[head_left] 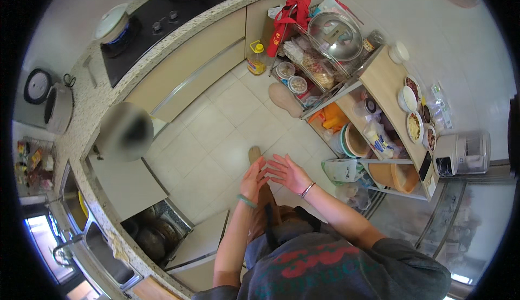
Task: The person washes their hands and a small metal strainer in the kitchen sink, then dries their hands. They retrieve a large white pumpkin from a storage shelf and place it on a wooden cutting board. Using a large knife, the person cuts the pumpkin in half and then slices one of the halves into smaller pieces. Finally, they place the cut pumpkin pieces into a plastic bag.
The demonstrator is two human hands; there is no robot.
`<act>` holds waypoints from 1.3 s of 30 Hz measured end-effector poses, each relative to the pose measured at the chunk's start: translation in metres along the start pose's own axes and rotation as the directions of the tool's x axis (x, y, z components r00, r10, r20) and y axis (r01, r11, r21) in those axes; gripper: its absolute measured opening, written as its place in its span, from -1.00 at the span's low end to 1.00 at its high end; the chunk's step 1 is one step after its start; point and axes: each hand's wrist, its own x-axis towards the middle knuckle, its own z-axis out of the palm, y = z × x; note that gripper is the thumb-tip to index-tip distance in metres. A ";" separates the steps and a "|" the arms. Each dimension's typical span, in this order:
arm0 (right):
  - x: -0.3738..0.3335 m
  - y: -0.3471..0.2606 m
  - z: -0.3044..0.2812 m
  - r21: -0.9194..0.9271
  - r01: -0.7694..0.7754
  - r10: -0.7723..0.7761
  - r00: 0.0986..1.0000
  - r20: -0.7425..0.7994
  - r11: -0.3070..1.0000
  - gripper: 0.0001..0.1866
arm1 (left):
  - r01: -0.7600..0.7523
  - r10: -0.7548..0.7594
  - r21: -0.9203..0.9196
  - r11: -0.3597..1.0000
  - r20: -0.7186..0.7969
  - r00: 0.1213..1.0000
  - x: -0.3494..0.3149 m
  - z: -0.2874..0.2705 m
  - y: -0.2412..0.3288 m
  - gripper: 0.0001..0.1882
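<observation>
My left hand (252,179), with a green bangle at its wrist, is held up in front of my body above the tiled floor. Close beside it, my right hand (290,175) has its fingers spread and a silver bracelet (307,189) on the wrist. The fingertips of the two hands nearly meet; whether they touch I cannot tell. Both hands are open, and nothing shows in either. Nearest on the right stands a wooden shelf unit (387,78) with bowls of food along its top.
A cupboard door (203,240) stands open below the sink (108,251), with pans (151,240) inside. On the left counter are a black cooktop (179,7) and a white pot (112,24). An oil bottle (257,59) stands on the floor by a loaded wire rack (303,45).
</observation>
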 end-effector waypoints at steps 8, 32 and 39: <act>0.110 -0.078 -0.079 0.269 0.106 -0.060 0.983 -0.175 0.957 -0.32 | 0.172 -0.177 0.079 0.982 0.052 0.983 0.171 0.019 0.030 -0.25; 0.523 -0.117 -0.594 -0.194 0.048 -0.185 0.583 -0.791 0.980 -0.20 | -0.019 0.054 0.432 0.902 -0.067 0.996 0.808 -0.044 -0.109 -0.37; 0.559 -0.107 -0.658 -0.174 0.127 -0.214 0.664 -0.717 0.977 -0.21 | -0.121 0.117 0.723 0.680 0.057 0.992 0.933 -0.091 -0.148 -0.51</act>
